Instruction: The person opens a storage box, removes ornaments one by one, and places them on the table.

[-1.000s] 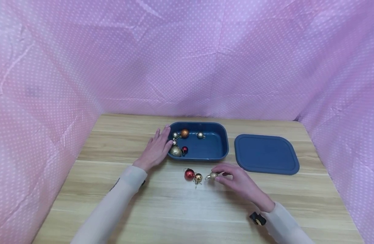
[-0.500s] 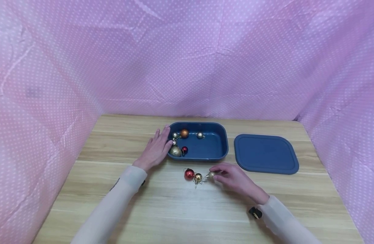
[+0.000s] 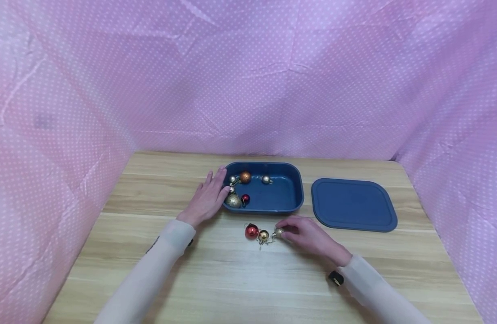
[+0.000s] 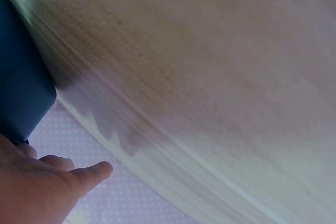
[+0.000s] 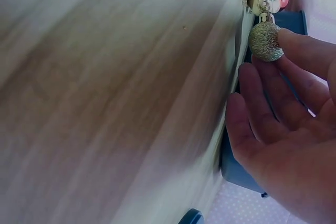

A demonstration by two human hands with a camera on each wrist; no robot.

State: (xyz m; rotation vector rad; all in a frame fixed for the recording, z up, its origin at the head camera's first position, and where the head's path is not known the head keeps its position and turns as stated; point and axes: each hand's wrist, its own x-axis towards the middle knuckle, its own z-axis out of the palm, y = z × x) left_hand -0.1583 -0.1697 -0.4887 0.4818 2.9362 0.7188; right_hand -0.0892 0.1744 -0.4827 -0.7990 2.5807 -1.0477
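Observation:
My right hand [image 3: 307, 233] pinches a glittery gold Christmas bauble [image 5: 266, 41] between thumb and fingertips, close to the table top. Just left of it lie a shiny gold bauble [image 3: 263, 236] and a shiny red bauble [image 3: 251, 231], side by side. My left hand [image 3: 207, 198] rests with extended fingers against the left end of a dark blue box [image 3: 302, 193]. Inside the box, mostly toward its left end, are a large glitter gold bauble [image 3: 233, 200], an orange bauble [image 3: 245, 177], a small dark red bauble [image 3: 246, 198] and several small pale gold ones [image 3: 266, 179].
A flat blue lid [image 3: 354, 204] lies on the wooden table [image 3: 232, 283], right of the box. Pink dotted cloth [image 3: 273, 81] hangs behind the table and along both sides.
My right hand has shifted slightly left with the glitter gold bauble, bringing it closer to the shiny gold one. The left hand and the box stay where they were.

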